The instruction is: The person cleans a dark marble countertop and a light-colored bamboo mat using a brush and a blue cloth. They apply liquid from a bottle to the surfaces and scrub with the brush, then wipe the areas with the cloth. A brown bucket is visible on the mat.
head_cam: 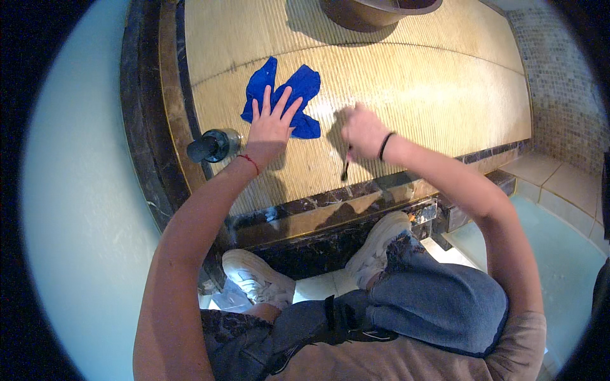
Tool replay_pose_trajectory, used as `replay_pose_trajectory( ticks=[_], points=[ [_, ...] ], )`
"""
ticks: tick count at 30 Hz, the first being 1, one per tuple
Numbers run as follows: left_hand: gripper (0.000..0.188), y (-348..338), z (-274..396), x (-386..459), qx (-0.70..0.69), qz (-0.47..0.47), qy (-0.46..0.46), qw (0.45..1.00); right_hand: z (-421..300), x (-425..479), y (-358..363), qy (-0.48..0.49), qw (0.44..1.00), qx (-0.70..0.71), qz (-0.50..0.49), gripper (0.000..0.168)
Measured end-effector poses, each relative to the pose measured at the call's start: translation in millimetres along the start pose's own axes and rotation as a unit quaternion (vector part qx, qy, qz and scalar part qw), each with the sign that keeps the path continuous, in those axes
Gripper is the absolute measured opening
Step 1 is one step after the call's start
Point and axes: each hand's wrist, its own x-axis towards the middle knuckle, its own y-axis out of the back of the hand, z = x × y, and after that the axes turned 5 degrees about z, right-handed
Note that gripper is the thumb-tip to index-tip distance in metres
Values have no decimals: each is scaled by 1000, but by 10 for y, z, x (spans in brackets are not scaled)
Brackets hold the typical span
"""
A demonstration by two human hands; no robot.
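My left hand (272,121) lies with fingers spread on a crumpled blue cloth (305,85). The cloth rests on a ribbed, pale yellow surface (429,105), its lobes fanning out beyond my fingertips. To the right, my right hand (364,131) is closed and slightly blurred, close over the same ribbed surface. From the underside of that fist sticks a slim dark-tipped tool (345,170); most of it is hidden in my grip, so its kind is unclear. A dark pump bottle or similar bottle (214,146) stands just left of my left wrist.
A brown basin (364,16) sits at the far side of the ribbed surface. Dark marble edging (305,209) borders the near side. Pale blue-green water or floor (538,243) shows at right, below a mosaic-tiled wall (562,85). My white shoes (259,276) are below the edge.
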Motion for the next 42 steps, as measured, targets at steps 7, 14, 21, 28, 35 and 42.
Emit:
replay_pose_trajectory(
  ticks=[7, 14, 21, 28, 35, 42],
  points=[
    [76, 9, 1, -5, 10, 1, 0, 1000, 154, 89, 6, -24, 998, -28, 44, 29],
    [76, 16, 42, 19, 6, 6, -4, 1000, 177, 87, -144, -42, 993, -45, 99, 45],
    [74, 5, 8, -8, 14, -8, 4, 1000, 241, 29, 34, -60, 996, -25, 53, 44],
    [75, 4, 20, 3, 12, -9, 4, 1000, 611, 129, -26, -107, 985, 0, 132, 49],
    [72, 57, 31, -8, 7, -13, 2, 1000, 654, -85, -400, -140, 984, 77, 72, 47],
    [74, 21, 0, 11, 11, -8, -2, 1000, 342, -322, -541, -103, 992, 65, 24, 41]
  ],
)
